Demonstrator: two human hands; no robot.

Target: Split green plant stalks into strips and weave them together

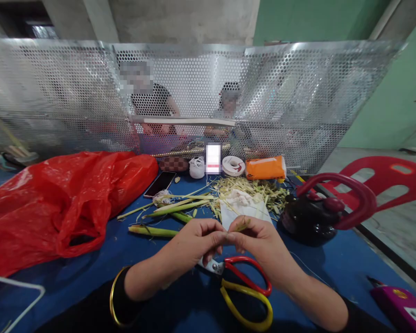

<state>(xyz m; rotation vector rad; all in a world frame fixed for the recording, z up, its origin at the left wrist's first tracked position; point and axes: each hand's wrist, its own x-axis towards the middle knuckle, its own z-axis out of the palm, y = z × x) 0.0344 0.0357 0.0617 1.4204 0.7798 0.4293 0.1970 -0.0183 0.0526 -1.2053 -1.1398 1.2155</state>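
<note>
My left hand (201, 238) and my right hand (260, 240) meet above the table, thumb tips touching or nearly so. A thin, greenish-brown piece of plant (243, 225) shows in the pinch of my right hand. The fingers of my left hand are pressed together; what they grip, if anything, is hidden. Below my hands lie scissors (214, 266) with one red and one yellow handle, blades partly covered by my left hand. Green stalks (156, 231) rest to the left. Behind my hands are a white paper sheet (230, 213) and a heap of plant shreds (275, 196).
A red plastic bag (55, 199) and a phone (160, 184) are on the left of the blue table. A dark kettle-like pot (308, 219) with a red handle, an orange pack (265, 168) and a ribbon roll (233, 171) stand right. Behind a perforated metal screen (194, 92) sit two people.
</note>
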